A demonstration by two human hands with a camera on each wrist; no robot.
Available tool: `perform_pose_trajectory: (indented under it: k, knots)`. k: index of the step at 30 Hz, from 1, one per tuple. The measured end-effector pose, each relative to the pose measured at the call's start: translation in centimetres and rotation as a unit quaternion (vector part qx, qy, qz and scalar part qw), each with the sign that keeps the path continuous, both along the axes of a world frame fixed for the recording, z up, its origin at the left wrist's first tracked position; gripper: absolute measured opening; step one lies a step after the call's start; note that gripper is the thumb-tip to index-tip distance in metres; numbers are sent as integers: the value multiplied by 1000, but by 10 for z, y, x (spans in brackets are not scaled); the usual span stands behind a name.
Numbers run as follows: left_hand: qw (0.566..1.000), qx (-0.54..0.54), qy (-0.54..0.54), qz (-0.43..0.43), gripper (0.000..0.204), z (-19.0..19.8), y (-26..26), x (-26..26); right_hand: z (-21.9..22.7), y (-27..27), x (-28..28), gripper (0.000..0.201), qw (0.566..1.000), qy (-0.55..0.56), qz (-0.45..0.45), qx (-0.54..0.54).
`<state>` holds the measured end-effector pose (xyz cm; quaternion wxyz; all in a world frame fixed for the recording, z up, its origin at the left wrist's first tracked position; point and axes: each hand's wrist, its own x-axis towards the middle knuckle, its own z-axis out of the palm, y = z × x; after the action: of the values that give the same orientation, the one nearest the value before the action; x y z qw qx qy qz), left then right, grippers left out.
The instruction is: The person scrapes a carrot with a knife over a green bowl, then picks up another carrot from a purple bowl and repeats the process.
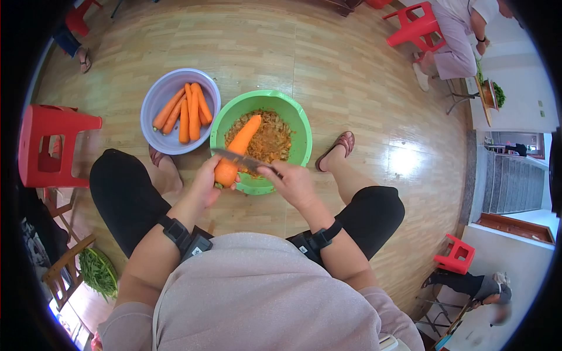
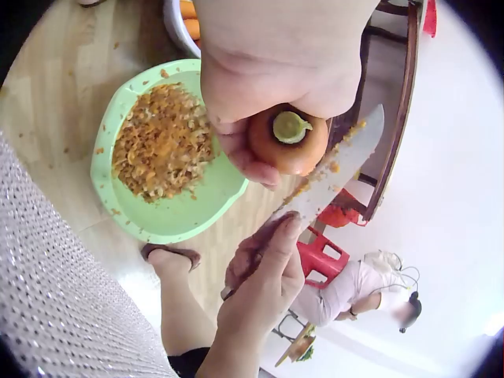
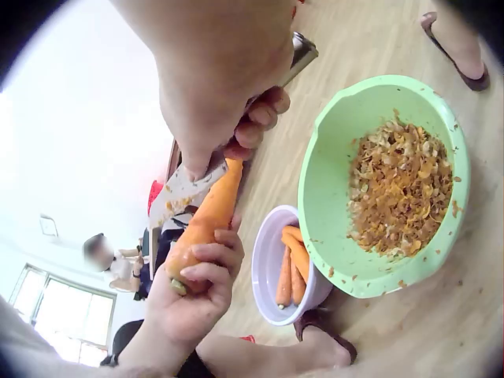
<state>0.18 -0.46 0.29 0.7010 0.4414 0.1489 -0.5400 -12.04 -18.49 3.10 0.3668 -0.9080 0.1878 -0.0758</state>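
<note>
My left hand (image 1: pixel 205 182) grips a thick carrot (image 1: pixel 243 137) near its stem end, the tapered tip pointing away over the green basin (image 1: pixel 302 126). In the left wrist view the cut greenish stem (image 2: pixel 290 127) faces the camera. My right hand (image 1: pixel 294 185) holds a knife by its handle, with the wide blade (image 3: pixel 185 193) lying across the carrot. Orange bits cling to the blade. Below, the basin holds a heap of orange and brownish peelings (image 3: pixel 402 189). Part of the handle is hidden in the right fist.
Left of the basin, a pale purple basin (image 1: pixel 150 133) holds several carrots (image 1: pixel 193 111). Red stools (image 1: pixel 58 140) stand at the left and right. Other people sit near the walls at the right. A basket of green vegetables (image 1: pixel 96 272) is at the lower left.
</note>
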Motion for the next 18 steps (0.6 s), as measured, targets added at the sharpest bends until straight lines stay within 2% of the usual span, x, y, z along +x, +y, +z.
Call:
perform_pose_trajectory:
  k: [2,3,5,6,8,12,14,15,17,18]
  knots:
    - [1000,1,-4,-4,40,1,-1,1,1,2,0,40,995,56,75,-22]
    - [1000,2,-6,-8,40,2,-1,0,-4,0,-1,40,995,58,73,-21]
    - [999,-21,3,-27,40,3,-2,0,-21,-11,-3,38,999,33,-38,-18]
    - [998,-44,8,-45,40,4,-2,1,-23,-20,-2,38,999,33,-39,-18]
    - [998,-29,-2,-47,41,3,-1,1,-24,-36,-3,38,971,148,-128,-136]
    - [997,-29,-33,-59,40,2,-2,1,-15,-31,-5,39,976,126,-130,-118]
    - [998,-12,-35,-54,40,4,-2,0,-7,-17,-2,40,997,31,-37,-59]
    - [998,4,-38,-50,40,5,-2,0,-5,-11,-1,40,997,32,-36,-60]
    - [997,15,-49,-49,39,0,-2,-1,-3,-3,0,40,997,27,42,-62]
    - [997,27,-61,-48,39,-1,-2,-1,-6,-4,-1,40,995,52,43,-69]
